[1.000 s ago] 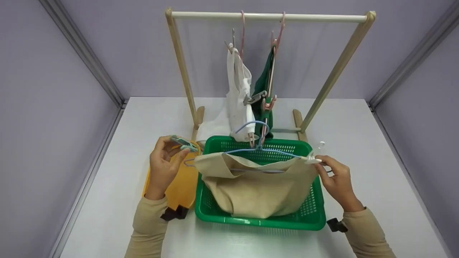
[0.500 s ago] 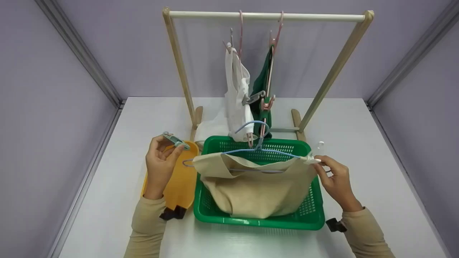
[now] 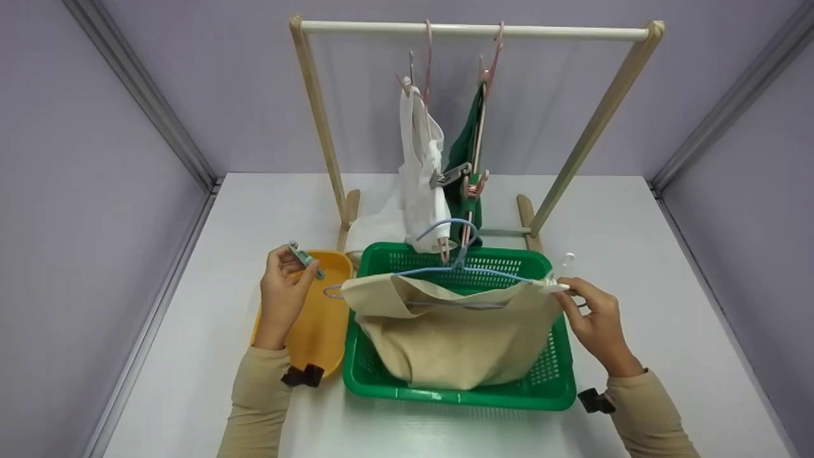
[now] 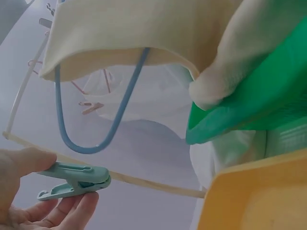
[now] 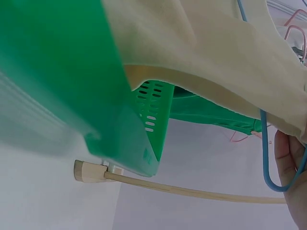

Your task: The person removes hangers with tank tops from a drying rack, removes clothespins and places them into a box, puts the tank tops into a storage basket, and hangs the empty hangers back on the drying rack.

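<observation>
My left hand (image 3: 283, 296) pinches a pale green clothespin (image 4: 79, 179) between thumb and fingers, left of the garment and apart from it. A beige sleeveless garment (image 3: 458, 343) hangs on a blue hanger (image 3: 426, 270) over the green basket, its lower part inside. The hanger's left end pokes out past the garment's shoulder. At the other shoulder my right hand (image 3: 594, 318) pinches a white clothespin (image 3: 553, 285) that sits on the cloth and hanger. In the right wrist view the hanger's blue loop (image 5: 266, 163) passes by the fingers.
The green basket (image 3: 461, 397) stands in the middle, with a yellow tray (image 3: 324, 318) to its left. Behind them a rack with a white rail (image 3: 559, 30) bears a white garment (image 3: 416, 172) and a dark green garment (image 3: 467, 146) on pink hangers, with clothespins on them.
My left hand has drawn slightly left, away from the garment's shoulder, and the green clothespin has turned to slant more steeply downward. The right hand and garment have stayed nearly still.
</observation>
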### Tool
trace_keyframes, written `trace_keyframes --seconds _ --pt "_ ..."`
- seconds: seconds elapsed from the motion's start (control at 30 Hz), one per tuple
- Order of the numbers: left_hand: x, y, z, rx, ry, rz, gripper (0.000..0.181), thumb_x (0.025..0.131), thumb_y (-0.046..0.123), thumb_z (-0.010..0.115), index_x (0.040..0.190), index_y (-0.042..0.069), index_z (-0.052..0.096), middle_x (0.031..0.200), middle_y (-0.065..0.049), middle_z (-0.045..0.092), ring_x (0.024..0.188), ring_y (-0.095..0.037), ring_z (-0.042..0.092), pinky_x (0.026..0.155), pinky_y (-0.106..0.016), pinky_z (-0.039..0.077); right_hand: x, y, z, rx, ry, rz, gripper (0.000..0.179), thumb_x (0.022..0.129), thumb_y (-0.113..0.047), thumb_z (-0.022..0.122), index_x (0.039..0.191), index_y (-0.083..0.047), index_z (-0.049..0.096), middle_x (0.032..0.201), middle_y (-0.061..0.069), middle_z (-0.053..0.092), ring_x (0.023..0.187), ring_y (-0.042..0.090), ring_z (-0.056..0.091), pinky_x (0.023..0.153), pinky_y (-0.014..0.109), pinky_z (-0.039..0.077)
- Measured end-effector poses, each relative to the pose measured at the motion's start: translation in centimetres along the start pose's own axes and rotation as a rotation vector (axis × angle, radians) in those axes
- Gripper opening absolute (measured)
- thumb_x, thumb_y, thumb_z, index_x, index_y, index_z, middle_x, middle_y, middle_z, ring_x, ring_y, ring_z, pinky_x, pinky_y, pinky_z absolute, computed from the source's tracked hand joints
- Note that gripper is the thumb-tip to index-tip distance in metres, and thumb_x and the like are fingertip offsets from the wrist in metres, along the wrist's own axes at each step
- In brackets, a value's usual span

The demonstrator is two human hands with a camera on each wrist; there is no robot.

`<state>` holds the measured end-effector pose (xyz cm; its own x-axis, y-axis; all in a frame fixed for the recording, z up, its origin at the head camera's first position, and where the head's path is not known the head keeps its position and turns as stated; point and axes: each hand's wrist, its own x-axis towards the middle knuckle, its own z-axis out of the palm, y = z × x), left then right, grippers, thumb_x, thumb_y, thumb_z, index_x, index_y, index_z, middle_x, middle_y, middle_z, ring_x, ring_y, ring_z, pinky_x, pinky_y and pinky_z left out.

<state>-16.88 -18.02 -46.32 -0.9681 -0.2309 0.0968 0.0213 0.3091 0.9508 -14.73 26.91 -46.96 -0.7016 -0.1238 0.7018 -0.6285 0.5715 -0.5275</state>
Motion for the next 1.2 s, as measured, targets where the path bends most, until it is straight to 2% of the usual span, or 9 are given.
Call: trace_keyframes --seconds 0.17,0.3,0.4,0.53,0.63,0.73,0.87,1.0,1.2 --pt "0.2 -0.8 -0.1 0.264 -0.107 -0.052 0.053 0.092 0.019 0.065 0.134 -0.003 0.041 0.113 -0.02 0.058 0.099 -0.025 0.063 0.082 -0.027 0.055 -0.1 -0.1 0.0 0.01 -0.005 0.014 0.025 0.073 0.023 0.065 0.093 0.008 0.068 0.084 0.025 0.069 0.095 -0.024 0.055 0.075 -0.001 0.047" --pt "0.1 -1.5 -0.2 0.438 -0.224 -0.123 0.054 0.092 0.016 0.064 0.135 -0.007 0.04 0.106 -0.021 0.06 0.087 -0.024 0.062 0.073 -0.027 0.053 -0.1 -0.1 0.0 0.014 -0.005 0.015 0.025 0.073 0.023 0.065 0.093 0.008 0.067 0.084 0.025 0.069 0.094 -0.024 0.054 0.075 -0.001 0.047" --pt "-0.3 -1.8 -0.1 0.522 -0.281 -0.167 0.054 0.091 0.015 0.066 0.133 -0.008 0.042 0.101 -0.021 0.062 0.08 -0.022 0.059 0.069 -0.028 0.052 -0.2 0.0 0.0 0.026 -0.007 0.013 0.025 0.073 0.022 0.066 0.094 0.008 0.067 0.085 0.02 0.071 0.094 -0.023 0.055 0.074 -0.001 0.047" --pt "-0.5 -2.4 0.0 0.561 -0.316 -0.206 0.053 0.09 0.016 0.068 0.13 -0.008 0.045 0.099 -0.024 0.064 0.079 -0.024 0.061 0.069 -0.031 0.054 -0.2 0.1 -0.1 0.035 -0.013 0.026 0.025 0.073 0.023 0.065 0.093 0.008 0.067 0.087 0.012 0.073 0.092 -0.022 0.057 0.072 -0.001 0.048" --pt "-0.7 -3.0 -0.1 0.588 -0.359 -0.269 0.054 0.091 0.018 0.066 0.133 -0.007 0.043 0.111 -0.027 0.063 0.09 -0.028 0.062 0.08 -0.038 0.056 -0.2 0.1 -0.1 0.026 -0.022 0.035 0.025 0.074 0.023 0.065 0.093 0.007 0.067 0.086 0.014 0.073 0.092 -0.022 0.056 0.072 0.0 0.048" --pt "-1.0 -3.5 -0.1 0.628 -0.427 -0.34 0.055 0.093 0.02 0.063 0.135 -0.007 0.041 0.124 -0.029 0.058 0.104 -0.032 0.06 0.094 -0.047 0.053 -0.2 0.0 0.0 0.023 -0.027 0.028 0.025 0.074 0.022 0.065 0.093 0.007 0.068 0.085 0.021 0.071 0.093 -0.023 0.056 0.073 0.0 0.048" --pt "-1.4 -4.1 0.1 0.652 -0.501 -0.413 0.05 0.093 0.018 0.063 0.132 -0.006 0.044 0.125 -0.026 0.058 0.104 -0.03 0.058 0.097 -0.048 0.051 -0.3 -0.1 -0.1 0.019 -0.025 0.017 0.025 0.074 0.022 0.066 0.093 0.007 0.068 0.085 0.023 0.07 0.094 -0.023 0.056 0.074 0.001 0.049" --pt "-1.6 -4.7 0.4 0.679 -0.523 -0.416 0.042 0.091 0.014 0.065 0.125 -0.005 0.049 0.118 -0.024 0.06 0.097 -0.027 0.058 0.094 -0.045 0.053 -0.2 0.0 -0.1 0.018 -0.025 0.018 0.025 0.074 0.022 0.066 0.094 0.006 0.068 0.085 0.023 0.07 0.094 -0.022 0.056 0.074 0.001 0.049" --pt "-1.6 -5.2 0.4 0.701 -0.51 -0.408 0.037 0.091 0.012 0.064 0.121 -0.005 0.05 0.114 -0.023 0.061 0.096 -0.027 0.059 0.092 -0.045 0.054 -0.2 -0.1 -0.1 0.021 -0.031 0.023 0.025 0.074 0.023 0.065 0.092 0.007 0.068 0.084 0.023 0.07 0.093 -0.023 0.055 0.072 0.0 0.049"
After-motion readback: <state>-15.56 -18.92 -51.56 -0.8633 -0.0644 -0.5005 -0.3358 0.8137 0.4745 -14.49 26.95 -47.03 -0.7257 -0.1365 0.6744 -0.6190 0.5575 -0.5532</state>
